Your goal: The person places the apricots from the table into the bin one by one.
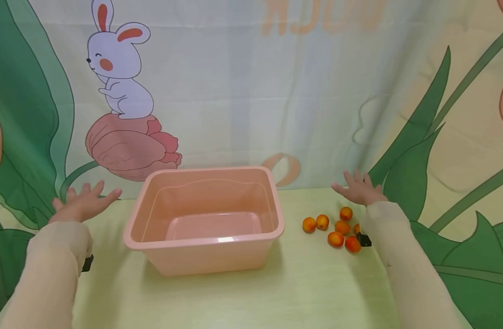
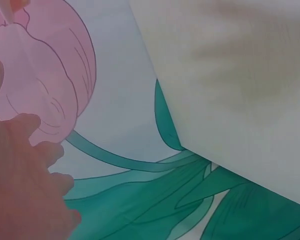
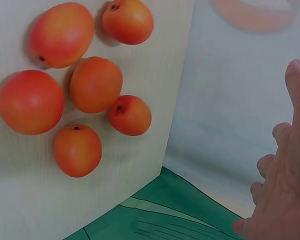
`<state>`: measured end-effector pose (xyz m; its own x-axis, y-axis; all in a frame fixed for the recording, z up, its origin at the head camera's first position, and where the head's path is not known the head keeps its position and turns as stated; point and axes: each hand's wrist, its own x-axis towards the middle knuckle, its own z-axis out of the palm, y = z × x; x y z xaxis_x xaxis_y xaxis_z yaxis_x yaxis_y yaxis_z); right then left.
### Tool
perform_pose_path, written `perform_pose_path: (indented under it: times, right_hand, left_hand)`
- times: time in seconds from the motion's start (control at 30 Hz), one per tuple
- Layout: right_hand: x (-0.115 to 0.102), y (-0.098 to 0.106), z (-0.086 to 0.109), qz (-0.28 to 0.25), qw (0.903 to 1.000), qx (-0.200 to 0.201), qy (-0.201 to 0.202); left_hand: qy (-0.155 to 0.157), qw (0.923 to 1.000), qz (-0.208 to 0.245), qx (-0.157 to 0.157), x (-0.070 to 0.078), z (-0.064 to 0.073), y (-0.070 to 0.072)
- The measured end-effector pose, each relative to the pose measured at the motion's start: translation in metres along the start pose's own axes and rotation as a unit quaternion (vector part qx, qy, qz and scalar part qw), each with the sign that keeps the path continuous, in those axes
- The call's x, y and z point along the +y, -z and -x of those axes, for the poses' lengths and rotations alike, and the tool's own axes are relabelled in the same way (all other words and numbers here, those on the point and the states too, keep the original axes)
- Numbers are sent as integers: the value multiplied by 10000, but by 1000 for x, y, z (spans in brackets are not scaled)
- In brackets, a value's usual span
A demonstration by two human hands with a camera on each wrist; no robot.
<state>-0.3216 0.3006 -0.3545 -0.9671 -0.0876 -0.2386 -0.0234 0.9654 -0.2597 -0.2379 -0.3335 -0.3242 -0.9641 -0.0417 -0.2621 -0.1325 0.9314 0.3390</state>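
My left hand (image 1: 84,203) is held out with fingers spread, just left of a pink plastic tub (image 1: 206,258). Nothing is in its grasp. On the other side, my right hand (image 1: 360,189) also has its fingers spread and holds nothing. It is beyond a loose group of small orange-red fruits (image 1: 335,239) lying on the table, right of the tub. One fruit is partly hidden by the right sleeve. Close up in the right wrist view, the fruits (image 3: 31,102) look smooth and rounded, some with a dark spot at one end. Bare pink floor shows inside the tub.
The pale green table (image 1: 218,301) ends at a hanging cloth (image 1: 251,91) printed with a rabbit, flowers and leaves. Each wrist has a small black device by the sleeve. Printed leaves (image 1: 473,283) show beyond the table's right edge.
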Motion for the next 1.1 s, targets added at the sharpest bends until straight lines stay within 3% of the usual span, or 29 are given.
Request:
perform_pose_path:
  times: [0.27, 0.53, 1.1]
  right_hand:
    - [10, -8, 2, 58, 10000, -32, 58]
    - [19, -22, 4, 97, 9998, -96, 172]
    - [5, -40, 24, 38, 9939, 207, 1085]
  left_hand:
    - [-243, 9997, -83, 10, 3, -2, -4]
    - [-599, 9975, -296, 214, 11, 4, -9]
    - [-1508, 9848, -392, 772, 35, 32, -36]
